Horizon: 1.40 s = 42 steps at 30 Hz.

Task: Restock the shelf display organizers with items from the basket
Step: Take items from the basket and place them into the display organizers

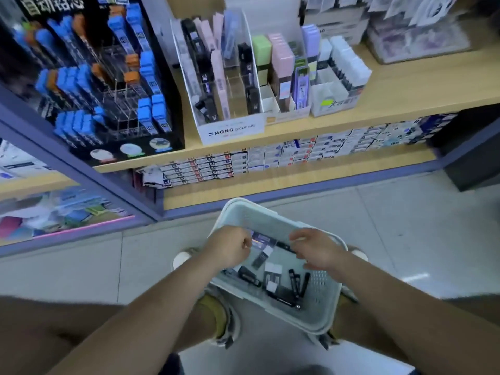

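The left hand point(227, 249) hangs over the left edge of the basket point(322, 293). Its fingers are curled and they pinch a small packet point(260, 238) by one end. The right hand point(318, 251) is over the right edge, with fingers half curled next to a thin black case point(284, 246); it is not possible to tell if it grips this case. More black cases point(293, 282) lie on the bottom of the basket. The basket stands on the floor point(405, 226), near the shelf point(405, 96). A white organizer point(232, 129), partly filled, stands at the front edge of the shelf.
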Motion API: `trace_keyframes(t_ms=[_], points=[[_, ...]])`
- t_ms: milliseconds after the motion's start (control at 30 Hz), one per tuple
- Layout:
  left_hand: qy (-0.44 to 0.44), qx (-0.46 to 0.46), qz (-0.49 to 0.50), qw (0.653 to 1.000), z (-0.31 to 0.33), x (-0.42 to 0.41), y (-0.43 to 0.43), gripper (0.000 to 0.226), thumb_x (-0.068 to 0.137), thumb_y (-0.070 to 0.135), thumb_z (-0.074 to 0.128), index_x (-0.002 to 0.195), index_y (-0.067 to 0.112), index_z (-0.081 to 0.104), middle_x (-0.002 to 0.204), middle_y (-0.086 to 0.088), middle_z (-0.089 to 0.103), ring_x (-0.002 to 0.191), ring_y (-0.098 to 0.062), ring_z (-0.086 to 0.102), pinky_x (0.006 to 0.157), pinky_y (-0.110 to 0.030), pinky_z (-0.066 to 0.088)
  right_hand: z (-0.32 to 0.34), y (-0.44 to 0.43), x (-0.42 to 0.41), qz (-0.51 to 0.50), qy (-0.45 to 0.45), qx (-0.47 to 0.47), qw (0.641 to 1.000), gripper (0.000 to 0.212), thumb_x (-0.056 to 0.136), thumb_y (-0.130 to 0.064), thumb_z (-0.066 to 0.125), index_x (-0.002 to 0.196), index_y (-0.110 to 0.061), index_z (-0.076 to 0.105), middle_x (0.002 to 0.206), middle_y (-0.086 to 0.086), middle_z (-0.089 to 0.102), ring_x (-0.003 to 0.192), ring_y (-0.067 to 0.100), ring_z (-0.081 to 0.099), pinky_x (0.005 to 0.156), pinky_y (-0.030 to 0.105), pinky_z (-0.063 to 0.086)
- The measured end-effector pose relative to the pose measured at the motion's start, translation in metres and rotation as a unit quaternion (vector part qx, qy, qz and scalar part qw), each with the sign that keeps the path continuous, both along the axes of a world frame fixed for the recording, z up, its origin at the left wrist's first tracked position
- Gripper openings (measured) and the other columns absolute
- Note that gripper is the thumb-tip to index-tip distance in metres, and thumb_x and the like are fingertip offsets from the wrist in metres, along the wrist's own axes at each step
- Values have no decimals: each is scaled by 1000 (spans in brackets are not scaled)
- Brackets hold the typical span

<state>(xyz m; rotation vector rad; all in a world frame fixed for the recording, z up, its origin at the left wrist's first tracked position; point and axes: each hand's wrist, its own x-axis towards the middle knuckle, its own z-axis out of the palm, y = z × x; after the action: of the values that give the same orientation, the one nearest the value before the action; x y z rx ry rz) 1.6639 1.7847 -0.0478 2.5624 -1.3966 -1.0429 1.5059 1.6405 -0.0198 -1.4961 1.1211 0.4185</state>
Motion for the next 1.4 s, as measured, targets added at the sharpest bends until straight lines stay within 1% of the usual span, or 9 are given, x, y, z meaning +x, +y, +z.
trace_keyframes(t_ms=[167,333,500,667,800,900,1100,1200,1400], points=[[23,91,-46,995,-70,-11,3,21,87,19,52,100,16,68,102,-10,67,97,-30,62,83,-39,53,-85,14,-12,-75,60,-1,995,29,93,-9,56,121,0,58,84,12,57,67,21,49,63,28,37],[53,138,-103,984,-121,-15,7,34,91,23,50,121,7,55,123,-20,58,111,-34,55,90,-34,44,-142,20,-5,-70,88,16,994,41,100,-14,47,139,0,44,133,23,54,102,26,55,62,19,40],[36,150,-149,977,-132,-12,-2,39,97,31,42,123,4,52,123,-23,55,111,-37,53,88,-37,40,-170,29,1,-23,75,41,996,44,104,-33,39,143,-12,44,148,11,45,133,25,43,96,20,31],[47,241,-232,941,-134,-7,9,47,98,41,34,127,10,55,128,-22,52,116,-37,46,101,-40,34,-181,49,9,-1,4,105,994,30,101,-22,47,117,-8,68,117,1,63,112,16,57,90,18,39],[67,239,-243,938,-118,-8,7,48,95,50,43,127,15,51,124,-17,59,112,-35,55,92,-37,43,-179,60,17,70,-18,131,989,16,76,-26,62,74,-12,70,64,-3,63,58,10,57,59,26,46],[91,236,-248,935,-105,-4,1,43,89,51,55,115,18,60,114,-12,64,104,-32,59,81,-33,45,-177,66,11,167,-38,140,975,10,80,-18,67,88,-12,70,76,0,64,69,11,56,65,30,46],[118,240,-252,930,-87,-10,7,40,78,53,67,102,21,67,96,-6,68,87,-27,62,77,-33,51,-167,72,-5,117,3,289,950,28,86,-3,69,113,-10,62,83,8,53,61,11,45,51,19,35],[63,192,-269,942,-74,-15,5,25,81,30,66,104,21,69,94,-7,68,87,-27,62,66,-28,42,-158,79,-3,124,-14,238,963,30,81,-7,76,103,-26,64,88,0,63,64,8,52,54,19,42],[43,146,-145,978,-60,-6,5,6,77,18,66,72,13,66,57,-2,50,62,-23,52,55,-27,36,-139,77,6,130,-54,121,983,9,86,-12,70,95,-13,72,73,-6,64,61,5,54,66,22,44]])
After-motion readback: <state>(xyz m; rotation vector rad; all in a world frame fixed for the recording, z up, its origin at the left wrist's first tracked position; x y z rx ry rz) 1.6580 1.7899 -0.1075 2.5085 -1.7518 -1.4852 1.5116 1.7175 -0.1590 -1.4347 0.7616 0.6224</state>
